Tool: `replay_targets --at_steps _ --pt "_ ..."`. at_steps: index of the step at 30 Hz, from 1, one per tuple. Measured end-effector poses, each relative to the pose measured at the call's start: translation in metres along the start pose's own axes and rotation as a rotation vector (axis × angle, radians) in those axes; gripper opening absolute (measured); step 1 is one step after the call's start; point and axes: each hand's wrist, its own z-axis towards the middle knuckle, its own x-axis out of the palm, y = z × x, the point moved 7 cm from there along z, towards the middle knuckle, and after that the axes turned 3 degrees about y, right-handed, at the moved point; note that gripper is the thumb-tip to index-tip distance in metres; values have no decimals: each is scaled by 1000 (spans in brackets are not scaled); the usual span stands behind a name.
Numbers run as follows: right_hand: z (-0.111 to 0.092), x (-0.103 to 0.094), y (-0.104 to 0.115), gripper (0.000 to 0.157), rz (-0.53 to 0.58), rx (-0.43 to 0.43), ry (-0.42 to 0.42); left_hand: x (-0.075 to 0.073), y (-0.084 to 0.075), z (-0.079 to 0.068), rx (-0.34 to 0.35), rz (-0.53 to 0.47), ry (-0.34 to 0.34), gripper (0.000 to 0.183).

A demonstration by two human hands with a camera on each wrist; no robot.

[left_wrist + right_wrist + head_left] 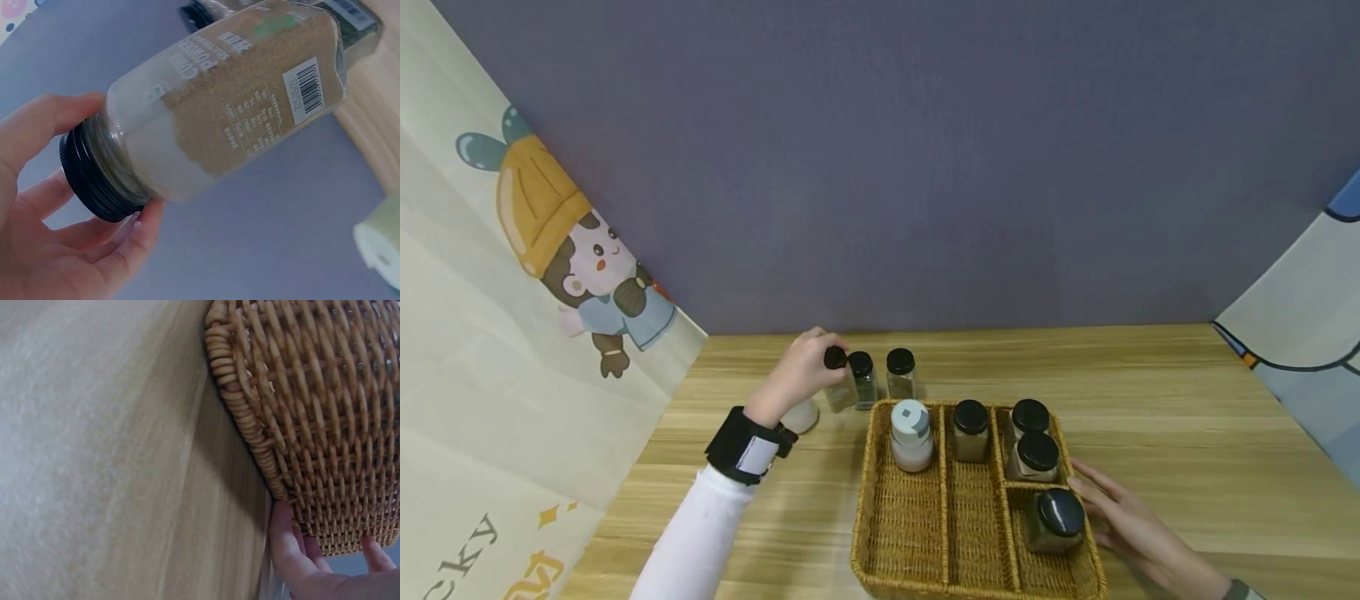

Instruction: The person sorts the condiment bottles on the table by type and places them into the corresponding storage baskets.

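Far left, the pale printed cloth (475,400) bore dark letters reading "cky", cut off by the edge, and a cartoon figure (602,258) in an orange cap. A black strap (745,446) wrapped your left wrist. Your left hand (797,375) had the cumin jar (231,106) by its black lid, thumb and fingers (147,234) bent round it and parted by the lid's width. White print on the glass read, as best made out, "CUMIN POWDER"; finer lines and the digits by the barcode (304,89) were too blurred. The jar was over the left part of the tabletop (1187,400), tilted; whether its base touched, could not tell.

A white container (802,417) sat partly behind your wrist. Next right, two black-capped jars (865,387) (901,379), labels unreadable, stood behind the wicker basket (906,533). Inside it: a white-capped bottle (913,454) in the left compartment; one dark-lidded jar (970,442) in the middle; two more (1027,417) (1033,471) in the back right, another (1052,533) in the front right.

Your right hand (1120,517) lay at the basket's right wall, fingers (284,534) loosely extended, touching the wicker, gripping nothing.
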Motion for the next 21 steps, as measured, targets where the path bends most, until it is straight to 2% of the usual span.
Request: replay_targets --at_steps 14,21 --pt "-2 0 1 71 8 5 -13 -15 -38 1 33 -4 14 31" --pt "-4 0 2 71 2 5 -4 -20 -59 5 84 -32 38 29"
